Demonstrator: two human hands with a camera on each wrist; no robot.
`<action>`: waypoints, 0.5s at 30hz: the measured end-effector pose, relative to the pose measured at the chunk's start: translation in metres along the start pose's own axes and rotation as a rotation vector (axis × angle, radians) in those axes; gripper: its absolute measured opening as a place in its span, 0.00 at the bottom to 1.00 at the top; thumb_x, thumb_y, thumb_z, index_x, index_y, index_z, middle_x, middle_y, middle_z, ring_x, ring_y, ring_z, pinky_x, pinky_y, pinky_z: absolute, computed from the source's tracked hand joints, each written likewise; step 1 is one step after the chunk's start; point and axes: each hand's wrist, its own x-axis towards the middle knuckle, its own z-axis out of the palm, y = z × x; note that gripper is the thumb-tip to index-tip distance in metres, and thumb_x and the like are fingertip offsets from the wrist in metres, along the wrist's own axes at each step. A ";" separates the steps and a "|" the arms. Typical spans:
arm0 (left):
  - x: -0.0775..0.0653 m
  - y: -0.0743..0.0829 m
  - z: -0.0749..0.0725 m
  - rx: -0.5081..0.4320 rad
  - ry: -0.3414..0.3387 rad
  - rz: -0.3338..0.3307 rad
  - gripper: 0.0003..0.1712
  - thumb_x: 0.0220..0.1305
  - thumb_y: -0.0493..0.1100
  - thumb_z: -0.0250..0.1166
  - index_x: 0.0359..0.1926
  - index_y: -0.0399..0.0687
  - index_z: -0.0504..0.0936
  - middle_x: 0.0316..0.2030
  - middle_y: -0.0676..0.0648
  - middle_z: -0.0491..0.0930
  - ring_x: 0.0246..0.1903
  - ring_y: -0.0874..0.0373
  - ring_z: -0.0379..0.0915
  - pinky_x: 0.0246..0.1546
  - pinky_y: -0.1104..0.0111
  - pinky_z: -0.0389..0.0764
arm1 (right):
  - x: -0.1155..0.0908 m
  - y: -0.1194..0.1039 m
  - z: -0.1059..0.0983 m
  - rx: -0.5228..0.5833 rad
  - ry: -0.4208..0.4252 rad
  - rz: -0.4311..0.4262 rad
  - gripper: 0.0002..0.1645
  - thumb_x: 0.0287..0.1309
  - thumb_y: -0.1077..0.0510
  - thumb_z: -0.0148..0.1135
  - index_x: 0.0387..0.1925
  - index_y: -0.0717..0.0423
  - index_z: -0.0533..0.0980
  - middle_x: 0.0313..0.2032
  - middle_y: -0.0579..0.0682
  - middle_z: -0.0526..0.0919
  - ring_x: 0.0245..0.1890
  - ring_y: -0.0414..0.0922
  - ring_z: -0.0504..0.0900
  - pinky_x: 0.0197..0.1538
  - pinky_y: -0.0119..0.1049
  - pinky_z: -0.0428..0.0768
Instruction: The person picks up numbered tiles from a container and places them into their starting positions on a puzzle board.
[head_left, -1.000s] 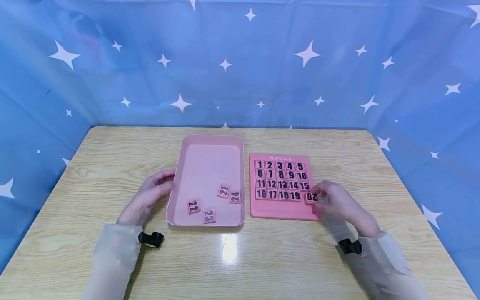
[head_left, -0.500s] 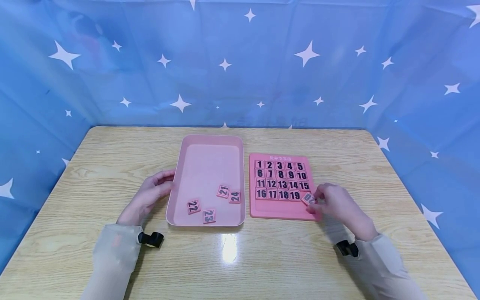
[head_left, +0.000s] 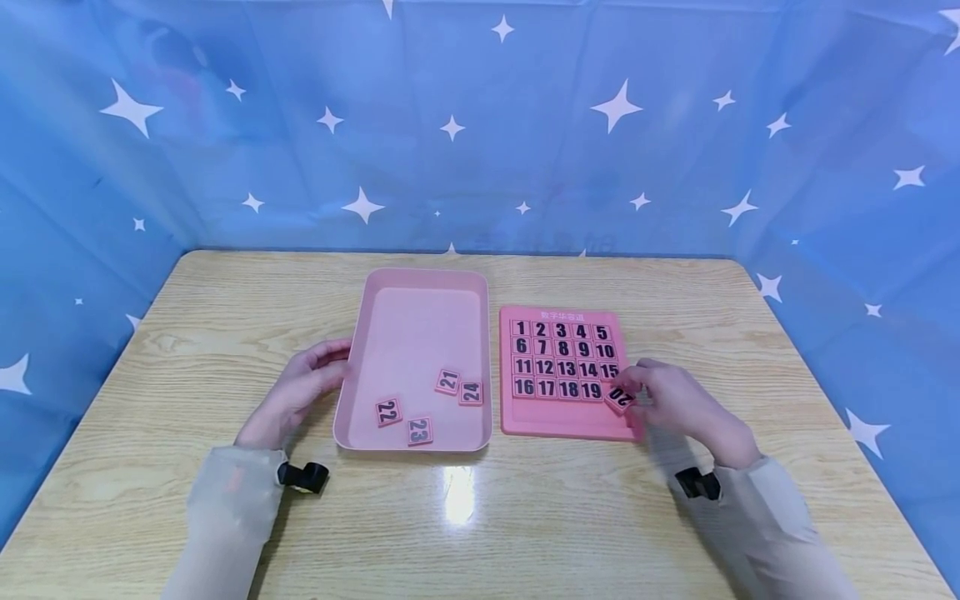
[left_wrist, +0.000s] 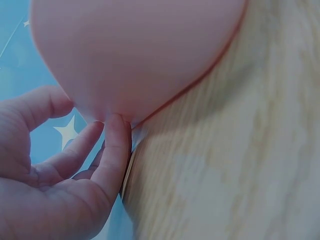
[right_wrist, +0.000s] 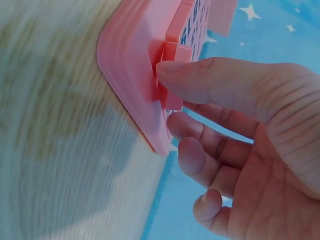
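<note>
My right hand point(head_left: 670, 402) pinches the number tile 20 point(head_left: 619, 399) between thumb and fingers. The tile is tilted at the right end of the fourth row on the pink number board point(head_left: 558, 417). In the right wrist view the thumb presses the pink side of the tile point(right_wrist: 174, 97), close over the board's edge. My left hand point(head_left: 302, 383) rests its fingertips against the outer left wall of the pink tray point(head_left: 347, 421). The left wrist view shows these fingertips at the tray's side point(left_wrist: 140, 60), with the fingers loosely bent.
Inside the tray lie loose tiles 21 point(head_left: 447, 381), 22 point(head_left: 388, 412), 23 point(head_left: 420, 431) and 24 point(head_left: 470, 392). Tiles 1 to 19 fill rows on the board. A wooden table point(head_left: 525, 525) carries everything, with a blue starry curtain point(head_left: 465, 167) behind.
Tile 20 has been turned in my right hand's fingers, from nearly upside down to a slant with its number readable. My left hand and the tray have stayed in place.
</note>
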 end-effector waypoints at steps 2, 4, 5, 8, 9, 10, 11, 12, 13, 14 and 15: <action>0.000 0.000 0.000 -0.002 0.001 0.002 0.32 0.61 0.32 0.57 0.64 0.25 0.59 0.56 0.31 0.67 0.43 0.65 0.71 0.45 0.77 0.74 | 0.001 0.000 -0.001 0.009 -0.011 -0.004 0.19 0.37 0.67 0.73 0.37 0.58 0.81 0.27 0.43 0.76 0.28 0.41 0.74 0.30 0.37 0.74; 0.000 0.000 0.001 -0.006 0.003 0.004 0.32 0.61 0.31 0.57 0.64 0.25 0.59 0.56 0.31 0.67 0.43 0.66 0.71 0.45 0.77 0.74 | 0.001 0.000 -0.002 0.009 -0.019 -0.009 0.18 0.37 0.66 0.73 0.37 0.58 0.81 0.27 0.42 0.76 0.28 0.41 0.74 0.31 0.37 0.74; 0.000 -0.001 0.001 -0.008 0.004 0.007 0.32 0.61 0.31 0.57 0.64 0.24 0.59 0.56 0.31 0.67 0.42 0.66 0.72 0.45 0.77 0.74 | 0.002 0.000 -0.002 0.009 -0.022 -0.013 0.18 0.37 0.66 0.73 0.36 0.58 0.81 0.27 0.42 0.76 0.27 0.41 0.73 0.30 0.37 0.73; 0.000 0.000 0.001 -0.015 0.003 0.012 0.32 0.61 0.31 0.57 0.64 0.24 0.59 0.55 0.31 0.68 0.42 0.66 0.72 0.45 0.77 0.74 | 0.002 0.001 -0.003 0.001 -0.035 -0.022 0.17 0.37 0.64 0.74 0.35 0.57 0.81 0.26 0.41 0.75 0.27 0.41 0.73 0.31 0.38 0.73; 0.000 0.000 0.001 -0.017 0.002 0.013 0.32 0.61 0.31 0.57 0.64 0.24 0.59 0.55 0.31 0.68 0.42 0.66 0.72 0.45 0.77 0.74 | 0.003 0.001 -0.003 0.002 -0.041 -0.021 0.18 0.37 0.64 0.74 0.35 0.57 0.81 0.26 0.41 0.75 0.27 0.40 0.74 0.31 0.38 0.73; 0.000 0.000 0.001 -0.020 0.000 0.014 0.32 0.61 0.31 0.57 0.64 0.24 0.59 0.55 0.31 0.68 0.42 0.66 0.72 0.45 0.77 0.74 | 0.003 0.001 -0.003 0.000 -0.045 -0.021 0.18 0.36 0.63 0.75 0.35 0.57 0.81 0.26 0.41 0.75 0.27 0.40 0.73 0.31 0.38 0.73; 0.000 0.000 0.001 -0.022 0.000 0.015 0.32 0.61 0.31 0.57 0.64 0.23 0.58 0.55 0.32 0.68 0.42 0.66 0.72 0.45 0.77 0.74 | 0.003 0.001 -0.003 0.003 -0.052 -0.016 0.18 0.36 0.62 0.75 0.35 0.57 0.81 0.25 0.41 0.75 0.27 0.40 0.73 0.31 0.38 0.72; 0.000 0.000 0.001 -0.024 0.000 0.015 0.32 0.61 0.31 0.57 0.64 0.23 0.58 0.54 0.32 0.69 0.42 0.66 0.72 0.45 0.77 0.74 | 0.004 0.001 -0.003 0.004 -0.059 -0.014 0.19 0.36 0.61 0.76 0.35 0.57 0.81 0.25 0.40 0.74 0.27 0.40 0.72 0.31 0.37 0.72; 0.000 0.000 0.001 -0.025 -0.001 0.015 0.32 0.61 0.31 0.57 0.64 0.23 0.58 0.54 0.32 0.69 0.43 0.66 0.72 0.45 0.77 0.74 | 0.004 0.001 -0.004 0.006 -0.064 -0.012 0.19 0.36 0.61 0.76 0.35 0.57 0.81 0.25 0.40 0.74 0.26 0.40 0.72 0.30 0.37 0.71; 0.000 0.000 0.001 -0.028 -0.001 0.014 0.32 0.61 0.31 0.57 0.64 0.24 0.58 0.54 0.33 0.69 0.43 0.66 0.72 0.45 0.77 0.74 | 0.004 0.001 -0.004 0.009 -0.069 -0.010 0.19 0.36 0.61 0.76 0.36 0.58 0.81 0.24 0.40 0.74 0.26 0.40 0.71 0.30 0.36 0.71; 0.000 0.000 0.001 -0.027 0.000 0.013 0.32 0.61 0.31 0.57 0.64 0.24 0.58 0.54 0.33 0.69 0.43 0.66 0.72 0.45 0.77 0.74 | 0.004 0.001 -0.004 0.012 -0.074 -0.008 0.19 0.36 0.61 0.76 0.36 0.58 0.81 0.24 0.40 0.73 0.26 0.40 0.71 0.30 0.36 0.71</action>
